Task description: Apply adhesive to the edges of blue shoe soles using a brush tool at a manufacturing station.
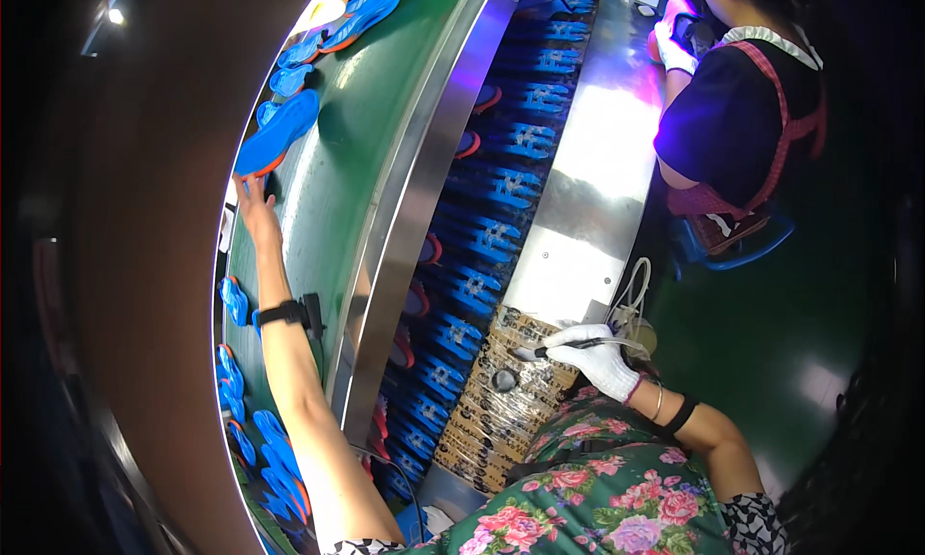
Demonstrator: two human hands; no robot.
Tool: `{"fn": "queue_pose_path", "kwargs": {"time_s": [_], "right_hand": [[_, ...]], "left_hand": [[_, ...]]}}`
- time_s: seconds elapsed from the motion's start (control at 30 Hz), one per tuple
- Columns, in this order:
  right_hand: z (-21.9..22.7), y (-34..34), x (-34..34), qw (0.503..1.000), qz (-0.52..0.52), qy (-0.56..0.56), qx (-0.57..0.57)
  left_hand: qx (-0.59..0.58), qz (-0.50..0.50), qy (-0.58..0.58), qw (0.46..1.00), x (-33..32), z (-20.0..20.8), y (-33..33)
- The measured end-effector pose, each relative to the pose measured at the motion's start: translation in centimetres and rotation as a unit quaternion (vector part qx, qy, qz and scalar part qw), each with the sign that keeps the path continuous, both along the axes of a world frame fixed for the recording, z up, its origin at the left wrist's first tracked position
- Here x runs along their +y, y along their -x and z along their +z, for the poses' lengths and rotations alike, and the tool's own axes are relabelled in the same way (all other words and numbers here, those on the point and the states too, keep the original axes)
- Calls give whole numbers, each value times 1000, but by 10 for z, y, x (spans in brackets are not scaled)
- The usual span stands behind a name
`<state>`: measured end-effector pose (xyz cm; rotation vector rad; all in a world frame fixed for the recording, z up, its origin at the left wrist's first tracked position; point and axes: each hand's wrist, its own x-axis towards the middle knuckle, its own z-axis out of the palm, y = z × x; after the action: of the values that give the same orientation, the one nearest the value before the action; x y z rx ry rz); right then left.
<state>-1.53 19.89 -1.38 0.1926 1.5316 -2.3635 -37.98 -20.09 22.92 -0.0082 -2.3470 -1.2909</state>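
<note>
My bare left hand (256, 211) stretches out over the green conveyor belt (361, 136). Its fingers grip the near end of a blue shoe sole (281, 136) with an orange edge, which looks raised off the belt. A white glove covers my right hand (597, 360), closed round a thin dark-handled brush (567, 344). A tube seems to run from the brush's back end. The bristles hover over a worktop (520, 415) covered in cardboard and clear film, close to a small dark round thing (504, 379).
More blue soles (279, 459) lie along the belt's far left side. Between belt and worktop runs a lower line of blue holders (472, 285) with red-edged pieces. A co-worker (742, 112) sits at upper right, by a shiny metal counter (602, 160). White cables (631, 300) hang near my right hand.
</note>
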Motion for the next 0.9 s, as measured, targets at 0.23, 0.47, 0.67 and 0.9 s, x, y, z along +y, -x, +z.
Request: {"fn": "queue_pose_path", "kwargs": {"time_s": [0.23,0.47,0.67,0.9], "right_hand": [[6,-9,0,996,87,9,25],[11,-2,3,994,34,104,17],[79,9,3,992,77,68,70],[104,13,-23,970,150,120,150]], "left_hand": [[286,147,109,941,-36,27,-155],[150,166,-93,970,8,-11,-315],[-150,87,-343,923,81,-149,-407],[-224,-3,-653,724,177,-220,-444]]}}
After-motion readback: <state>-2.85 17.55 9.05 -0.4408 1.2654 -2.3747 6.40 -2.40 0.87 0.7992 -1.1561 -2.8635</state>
